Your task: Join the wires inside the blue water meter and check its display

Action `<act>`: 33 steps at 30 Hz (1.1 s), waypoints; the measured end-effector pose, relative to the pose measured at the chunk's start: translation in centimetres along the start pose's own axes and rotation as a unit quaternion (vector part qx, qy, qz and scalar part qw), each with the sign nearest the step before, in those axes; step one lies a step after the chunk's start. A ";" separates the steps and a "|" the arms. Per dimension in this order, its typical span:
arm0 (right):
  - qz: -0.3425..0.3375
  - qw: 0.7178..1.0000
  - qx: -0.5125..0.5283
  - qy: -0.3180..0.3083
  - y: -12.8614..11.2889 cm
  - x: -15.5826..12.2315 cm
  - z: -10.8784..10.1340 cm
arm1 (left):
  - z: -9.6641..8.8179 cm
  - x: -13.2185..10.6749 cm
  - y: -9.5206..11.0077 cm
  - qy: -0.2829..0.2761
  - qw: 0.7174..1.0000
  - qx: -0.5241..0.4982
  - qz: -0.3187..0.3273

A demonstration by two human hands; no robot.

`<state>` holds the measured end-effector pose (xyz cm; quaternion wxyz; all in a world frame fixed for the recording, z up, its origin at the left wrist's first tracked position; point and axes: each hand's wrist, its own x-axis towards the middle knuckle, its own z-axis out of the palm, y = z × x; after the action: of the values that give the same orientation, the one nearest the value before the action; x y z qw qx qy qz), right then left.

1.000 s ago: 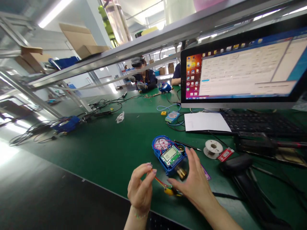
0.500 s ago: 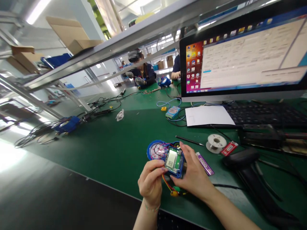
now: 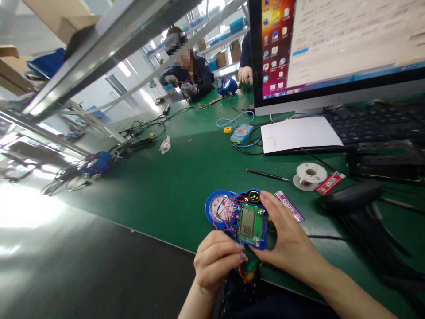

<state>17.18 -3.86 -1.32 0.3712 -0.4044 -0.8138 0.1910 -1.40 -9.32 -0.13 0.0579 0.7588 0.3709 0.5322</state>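
A blue open device (image 3: 237,217) with a green circuit board, a small grey display and red wires is held just above the green table's near edge. My right hand (image 3: 290,241) grips its right side, fingers wrapped round the casing. My left hand (image 3: 217,261) is closed in a pinch at the device's lower edge, where red and yellow wires (image 3: 247,272) hang down; what it pinches is hidden.
To the right lie a purple strip (image 3: 288,206), a solder spool (image 3: 310,175), a red label (image 3: 330,182), a black pen (image 3: 267,175) and a black handheld tool (image 3: 348,199). Behind are white paper (image 3: 300,133), keyboard (image 3: 378,122) and monitor (image 3: 335,48). Co-workers (image 3: 187,71) sit far back.
The device was lifted off the table and drawn toward me. Both hands closed on it, and its display now faces up. The camera tilted down and closer.
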 end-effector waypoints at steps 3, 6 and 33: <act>-0.002 1.000 0.003 0.000 -0.2 0.1 -0.2 | 0.2 0.7 -0.1 -0.014 0.999 -0.020 0.040; -0.002 1.000 0.006 -0.002 -0.2 0.0 -0.2 | 0.3 1.0 -0.2 -0.034 0.998 -0.024 0.046; -0.007 1.000 0.004 -0.005 -0.1 0.1 0.0 | 0.2 1.0 -0.7 -0.055 0.997 -0.041 0.037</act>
<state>17.10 -3.82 -1.25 0.3703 -0.3966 -0.8173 0.1937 -1.42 -8.08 0.22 0.0900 0.7971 0.3167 0.5062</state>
